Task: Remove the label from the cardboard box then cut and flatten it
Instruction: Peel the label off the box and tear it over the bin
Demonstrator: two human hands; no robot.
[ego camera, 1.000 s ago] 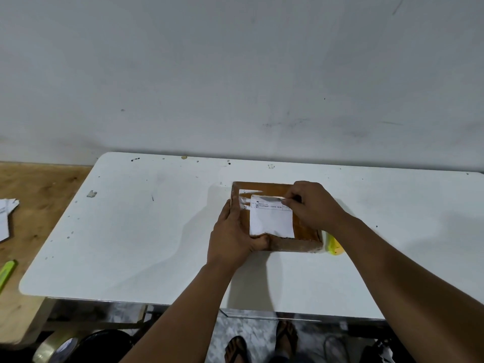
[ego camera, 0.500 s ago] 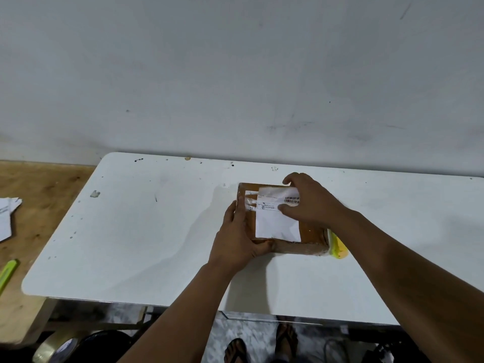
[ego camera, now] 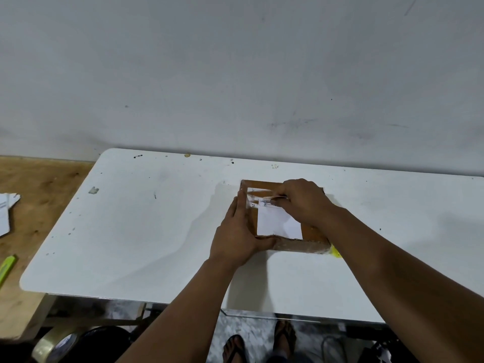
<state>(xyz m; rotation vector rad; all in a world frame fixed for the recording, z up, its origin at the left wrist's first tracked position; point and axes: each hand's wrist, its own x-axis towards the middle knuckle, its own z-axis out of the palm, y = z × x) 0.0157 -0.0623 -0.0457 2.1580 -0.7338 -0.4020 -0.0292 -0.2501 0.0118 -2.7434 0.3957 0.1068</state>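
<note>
A flat brown cardboard box (ego camera: 313, 233) lies on the white table (ego camera: 146, 231), near its middle. A white paper label (ego camera: 277, 224) covers much of the box top, its far edge peeled up and folded toward me. My right hand (ego camera: 305, 200) pinches that lifted far edge of the label. My left hand (ego camera: 237, 235) clamps the box's left side, fingers along the edge and thumb on the near wall. A yellow object (ego camera: 335, 252) peeks out at the box's near right corner, mostly hidden.
A wooden bench (ego camera: 39, 200) stands left of the table with white paper scraps (ego camera: 7, 213) and a green cutter (ego camera: 6, 267) on it. A tape roll (ego camera: 52, 345) sits low at the left. My sandalled feet (ego camera: 262, 341) show under the table. A grey wall rises behind.
My right hand has shifted along the label's far edge and folded it over toward me, so more of the label is lifted off the box. My left hand stays on the box's left side.
</note>
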